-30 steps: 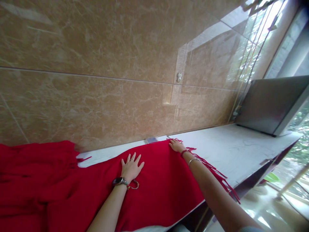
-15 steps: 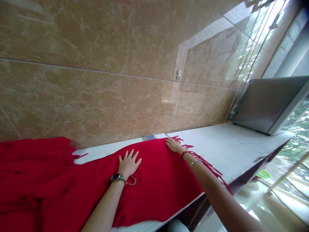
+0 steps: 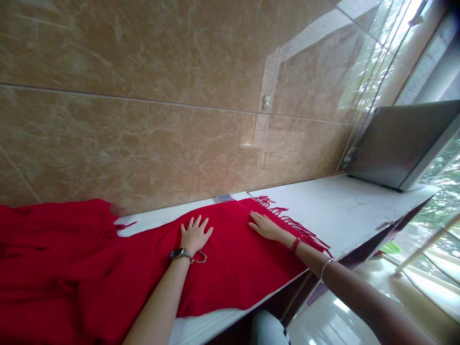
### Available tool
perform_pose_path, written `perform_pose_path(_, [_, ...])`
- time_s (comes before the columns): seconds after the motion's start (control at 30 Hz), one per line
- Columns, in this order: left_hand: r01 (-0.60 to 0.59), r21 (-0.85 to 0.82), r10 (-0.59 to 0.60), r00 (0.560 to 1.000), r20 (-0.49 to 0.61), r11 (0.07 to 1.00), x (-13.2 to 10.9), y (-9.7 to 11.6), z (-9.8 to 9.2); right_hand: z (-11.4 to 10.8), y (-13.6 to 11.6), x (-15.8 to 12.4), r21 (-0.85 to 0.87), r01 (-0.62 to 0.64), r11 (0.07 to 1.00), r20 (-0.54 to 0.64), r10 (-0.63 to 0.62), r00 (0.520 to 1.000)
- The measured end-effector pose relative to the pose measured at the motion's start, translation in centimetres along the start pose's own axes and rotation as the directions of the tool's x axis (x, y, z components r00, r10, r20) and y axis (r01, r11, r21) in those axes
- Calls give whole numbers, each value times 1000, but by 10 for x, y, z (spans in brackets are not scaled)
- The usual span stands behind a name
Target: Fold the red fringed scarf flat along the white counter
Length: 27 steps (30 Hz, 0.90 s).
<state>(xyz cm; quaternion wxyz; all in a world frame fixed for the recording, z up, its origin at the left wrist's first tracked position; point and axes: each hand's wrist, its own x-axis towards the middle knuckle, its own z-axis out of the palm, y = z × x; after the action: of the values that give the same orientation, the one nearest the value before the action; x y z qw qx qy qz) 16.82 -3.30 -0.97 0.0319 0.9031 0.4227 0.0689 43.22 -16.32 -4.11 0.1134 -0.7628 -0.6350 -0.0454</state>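
Observation:
A red fringed scarf (image 3: 226,258) lies spread along a white countertop, flat at its right part and bunched in folds at the left. My left hand (image 3: 196,235) rests palm down on the flat part, fingers spread; a watch and a ring are on it. Farther right, my right hand (image 3: 265,225) lies flat on the scarf near its fringed end, fingers stretched out. The tassels (image 3: 305,232) trail over the counter to the right of that hand.
The white countertop (image 3: 305,196) runs along a brown marbled tile wall (image 3: 143,143). A grey boxy object (image 3: 402,143) stands at its far right end, by a window. A small pixelated item (image 3: 224,198) sits against the wall. A green basin (image 3: 390,247) is lower right.
My right hand has moved from the scarf's far edge, back and slightly right, onto its surface by the fringe. My left hand stays on about the same spot. The view has tilted slightly.

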Motion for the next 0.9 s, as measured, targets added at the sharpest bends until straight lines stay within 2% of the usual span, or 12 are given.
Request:
perform_pose_path(0.13, [-3,3,3,1000,5,1000,0,1,-2,-19,37,-10,-23,-108,994,-9,108,994])
perform_pose_path(0.23, [-5,-6,5,1000,4,1000,0,1,-3,-30,44,-18,-46,-185,982,-60,182,981])
perform_pose_path(0.3, [-5,-9,5,1000,6,1000,0,1,-3,-33,27,-27,-17,-144,989,-89,142,986])
perform_pose_path(0.4, [-8,0,8,1000,8,1000,0,0,-2,-35,-23,-43,121,94,988,-59,-88,994])
perform_pose_path(0.5, [-9,13,9,1000,0,1000,0,-1,-2,-39,-69,-54,187,311,932,57,-326,943])
perform_pose_path(0.57, [-10,16,10,1000,-4,1000,0,-1,-1,-41,-81,-57,193,371,908,116,-396,911])
perform_pose_path(0.6, [-12,15,12,1000,-6,1000,0,-1,0,-42,-80,-57,187,369,910,131,-395,909])
perform_pose_path(0.67, [-13,9,13,1000,-8,1000,0,-1,0,-39,-63,-56,156,313,937,137,-335,932])
perform_pose_path(0.8, [-9,-7,9,1000,-3,1000,-1,0,0,-32,5,-57,44,104,994,113,-109,988])
perform_pose_path(0.9, [-7,-15,7,1000,-4,1000,-1,0,-1,-33,46,-57,-32,-46,998,71,49,996])
